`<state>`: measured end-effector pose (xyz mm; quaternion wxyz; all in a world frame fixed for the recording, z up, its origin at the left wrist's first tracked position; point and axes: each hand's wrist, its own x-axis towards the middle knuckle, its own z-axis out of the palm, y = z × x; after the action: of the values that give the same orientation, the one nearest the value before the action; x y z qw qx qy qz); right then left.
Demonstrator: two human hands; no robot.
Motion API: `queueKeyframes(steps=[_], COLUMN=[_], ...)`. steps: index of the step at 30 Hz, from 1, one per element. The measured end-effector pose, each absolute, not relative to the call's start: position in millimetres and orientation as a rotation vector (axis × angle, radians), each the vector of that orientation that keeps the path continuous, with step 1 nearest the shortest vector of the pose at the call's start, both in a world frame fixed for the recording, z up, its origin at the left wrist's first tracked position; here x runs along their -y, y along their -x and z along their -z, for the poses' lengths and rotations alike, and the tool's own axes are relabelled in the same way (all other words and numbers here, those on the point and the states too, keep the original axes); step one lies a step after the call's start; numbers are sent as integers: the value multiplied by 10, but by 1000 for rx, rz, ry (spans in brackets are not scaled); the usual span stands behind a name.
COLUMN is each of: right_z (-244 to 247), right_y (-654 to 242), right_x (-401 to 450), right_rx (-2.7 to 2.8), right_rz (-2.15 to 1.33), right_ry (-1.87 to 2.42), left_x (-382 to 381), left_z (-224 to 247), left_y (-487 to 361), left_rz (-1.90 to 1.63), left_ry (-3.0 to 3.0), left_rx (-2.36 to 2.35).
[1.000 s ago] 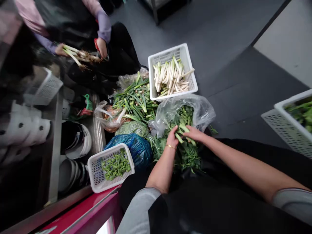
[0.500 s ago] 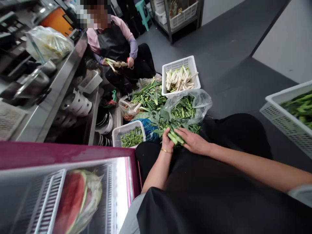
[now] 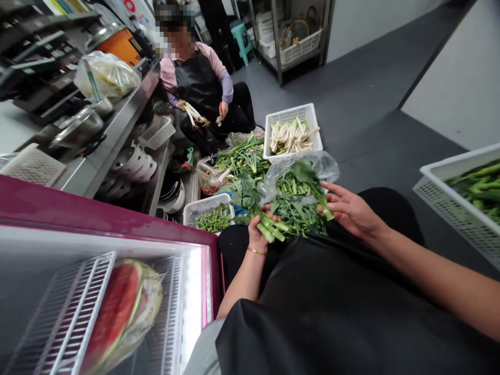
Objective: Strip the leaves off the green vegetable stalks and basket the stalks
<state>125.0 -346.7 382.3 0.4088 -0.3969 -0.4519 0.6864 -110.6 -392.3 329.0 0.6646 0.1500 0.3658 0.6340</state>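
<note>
Green and loosely fanned, a bunch of leafy stalks sits in the left hand, fingers wrapped around the stems; leaves point to 10 o'clock, thick ends to 4. With that bunch as dial centre, the right hand is at 3 o'clock, fingers narrowed on a single stalk whose leaves point to 11. A pile of leafy greens lies at 2 o'clock, near a clear plastic bag farther out. A perforated basket with white stems stands between 12 and 1; a smaller basket is at 9. For best control, grip the firm stem rather than the leaf, hold the bunch snugly without crushing, keep its ends level, and guide the stalk lengthwise; broad leaves would probably snag or tear if dragged sideways.
</note>
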Motion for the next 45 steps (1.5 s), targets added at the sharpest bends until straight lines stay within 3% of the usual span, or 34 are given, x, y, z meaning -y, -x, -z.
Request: queueKeyframes(steps=[5,16,21,25,31,36,42,45], right_z=[-3831,-3780,-3792,-3767,-3771,-3854,-3867,-3892], right_y=[-829,-554,-734,-858,-800,-736,-573,-524], right_x=[3347,3550,3415,3272,3193,3130,3212,3240], right_rx=[1172,1732,1701,1577,1733,1934,1897,1925], right_rz=[-1782,-1415,-1901,-1898,-2188,-1787,-966,-1012], right_ry=[956,998,874,959,773,891,1010,847], left_x=[4044,4037,4113,4176,4205,4168,4079,4084], left_z=[-3405,-3434,-3475,-3451,-3358,-3393,-3518,-3515], left_y=[972,1019,1045,1053,956,892,808,794], left_rz=[-1321,-1143,-981,-1152,-1148,-1261,-1404,-1406], left_ry=[-356,-340,-329,-327,-316,-289,-172,-103], left_rx=[-710,-856,-809,-911,-904,-849,-756,-701])
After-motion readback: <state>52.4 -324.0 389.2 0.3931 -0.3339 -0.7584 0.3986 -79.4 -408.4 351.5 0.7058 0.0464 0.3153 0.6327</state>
